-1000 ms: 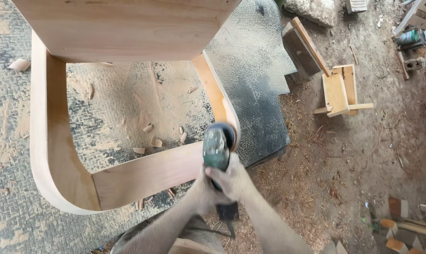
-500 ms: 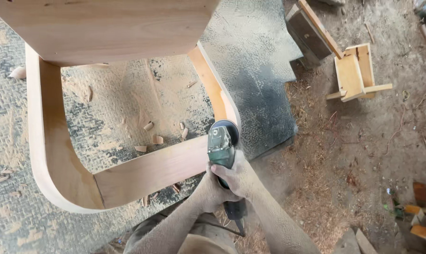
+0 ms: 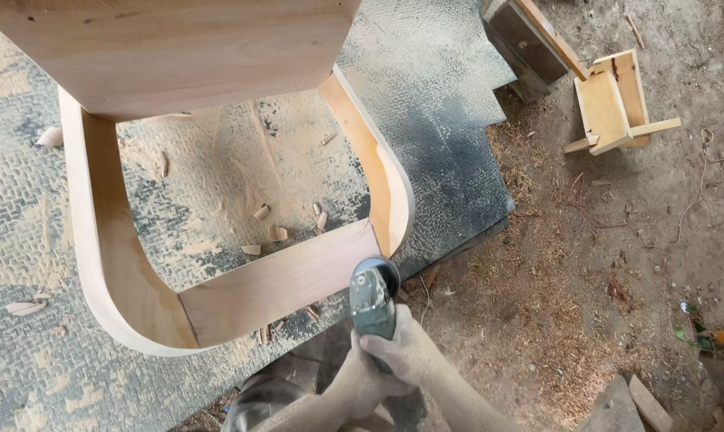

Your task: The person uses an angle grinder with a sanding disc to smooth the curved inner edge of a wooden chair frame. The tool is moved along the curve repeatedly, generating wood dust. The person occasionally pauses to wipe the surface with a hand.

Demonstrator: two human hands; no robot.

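Both hands, right hand and left hand, are closed tight around one green grinder. Just ahead of them, its disc touches one curved wooden frame. One small wooden box lies far ahead to the right.

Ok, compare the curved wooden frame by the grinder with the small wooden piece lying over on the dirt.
The curved wooden frame is large, with rounded corners; the small wooden piece is far smaller and boxy, with straight slats.
The frame stands on the dusty patterned mat; the small piece lies on bare dirt.
The angle grinder, gripped by both hands, the right hand uppermost, meets the frame; nothing touches the small piece.
Both are pale, unfinished wood.
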